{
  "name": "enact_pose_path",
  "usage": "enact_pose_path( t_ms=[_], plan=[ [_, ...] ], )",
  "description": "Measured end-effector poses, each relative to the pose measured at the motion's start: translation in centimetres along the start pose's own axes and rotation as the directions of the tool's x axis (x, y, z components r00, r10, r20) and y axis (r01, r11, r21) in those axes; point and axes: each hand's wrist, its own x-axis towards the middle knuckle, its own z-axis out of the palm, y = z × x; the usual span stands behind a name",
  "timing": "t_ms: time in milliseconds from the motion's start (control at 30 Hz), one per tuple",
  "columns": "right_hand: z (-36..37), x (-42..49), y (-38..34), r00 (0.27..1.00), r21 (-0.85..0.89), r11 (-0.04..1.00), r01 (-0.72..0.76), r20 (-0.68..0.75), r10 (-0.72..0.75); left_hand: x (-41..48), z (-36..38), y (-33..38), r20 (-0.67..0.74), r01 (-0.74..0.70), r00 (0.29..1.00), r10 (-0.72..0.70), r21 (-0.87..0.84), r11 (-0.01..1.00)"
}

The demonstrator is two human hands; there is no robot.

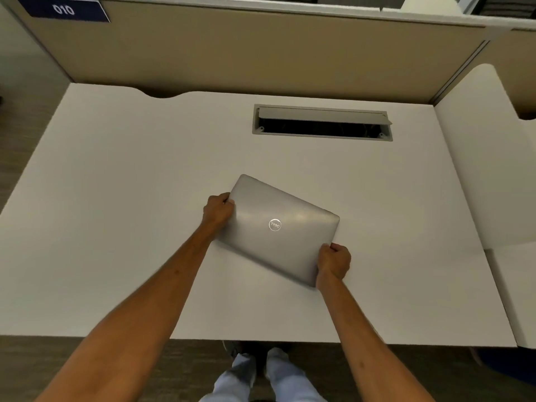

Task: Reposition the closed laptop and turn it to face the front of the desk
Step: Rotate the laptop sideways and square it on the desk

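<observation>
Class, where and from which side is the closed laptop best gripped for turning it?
By its two short edges, one from each side, as the left hand and right hand do now: the laptop is flat, wide and skewed on the desk.

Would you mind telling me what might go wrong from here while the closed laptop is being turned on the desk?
1. The left hand and right hand hold the silver laptop only at opposite edges, so the smooth lid might slip.
2. The laptop sits skewed on the white desk; dragging it round may scuff its underside.
3. The open cable hatch lies just behind; pushing too far back could catch a corner.
</observation>
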Motion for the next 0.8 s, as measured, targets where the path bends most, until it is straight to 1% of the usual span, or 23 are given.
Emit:
enact_pose_path(
  t_ms=[333, 467, 600, 700, 800],
  plan=[
    [-0.4, 1.2, -0.6, 0.997, -0.008, 0.997, -0.077, -0.004, 0.077, 0.2, -1.3, -1.0, 0.097, 0.076, 0.994, -0.058, -0.188, 0.979],
    [-1.1, 2.1, -1.0, 0.997, -0.022, 0.998, -0.054, 0.058, 0.055, -0.6, -1.0, -2.7, 0.100, 0.094, 0.993, -0.069, -0.268, 0.959],
    [-2.0, 3.2, -1.8, 0.993, -0.045, 0.998, -0.033, 0.114, 0.038, -1.8, -0.7, -3.7, 0.104, 0.163, 0.985, -0.136, -0.326, 0.931],
    [-2.5, 3.7, -2.4, 0.989, -0.054, 0.998, -0.028, 0.147, 0.035, -2.5, -0.3, -4.4, 0.121, 0.193, 0.980, -0.161, -0.338, 0.921],
    [-2.8, 4.2, -2.7, 0.984, -0.073, 0.997, -0.011, 0.176, 0.024, -3.0, 0.1, -5.2, 0.110, 0.185, 0.982, -0.156, -0.338, 0.923]
  ],
)
